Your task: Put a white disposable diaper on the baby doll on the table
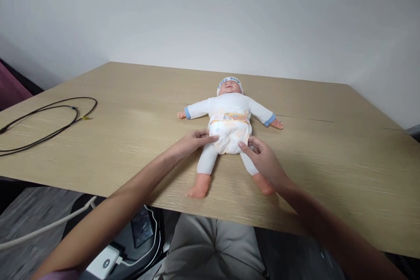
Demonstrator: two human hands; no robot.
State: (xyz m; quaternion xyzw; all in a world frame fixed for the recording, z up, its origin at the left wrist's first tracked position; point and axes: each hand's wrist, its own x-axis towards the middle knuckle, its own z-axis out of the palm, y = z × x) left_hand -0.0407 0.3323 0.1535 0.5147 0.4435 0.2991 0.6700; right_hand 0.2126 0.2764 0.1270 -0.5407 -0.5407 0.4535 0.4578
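"Head view, nearest first: what's at the bottom?"

"Creased, soft-looking pants (213, 245), and off to their left a glossy white block (102, 263) with rounded corners. Past them comes the table (114, 140), pale wood-look with fine, streaky grain."

"What lies on it?"

"A doll (229, 104), on its back, smooth plastic-looking feet (199, 186) toward the person, padded white legs (206, 159) spread apart."

"And the hands?"

"Left hand (192, 143): thumb on the front of the diaper (229, 136), fingers at its side, pinching the edge by the leg. Right hand (265, 159): thumb and curled fingers pinching the opposite edge."

"So where does the diaper sit?"

"Between the two hands, touching both, wrapped around the doll's hips. It's puffy, white and wrinkled, with a printed orange band (231, 117) across the waist."

"Anything to the side?"

"Well apart from the left hand, a thin black cable (96, 104) curves in smooth ovals."

"Farther on?"

"White sleeves (199, 108) stretched outward, ending in blue cuffs (270, 119); then a snug white cap (229, 79) with dark lettering. Behind stands a flat, matte, pale wall (210, 17)."
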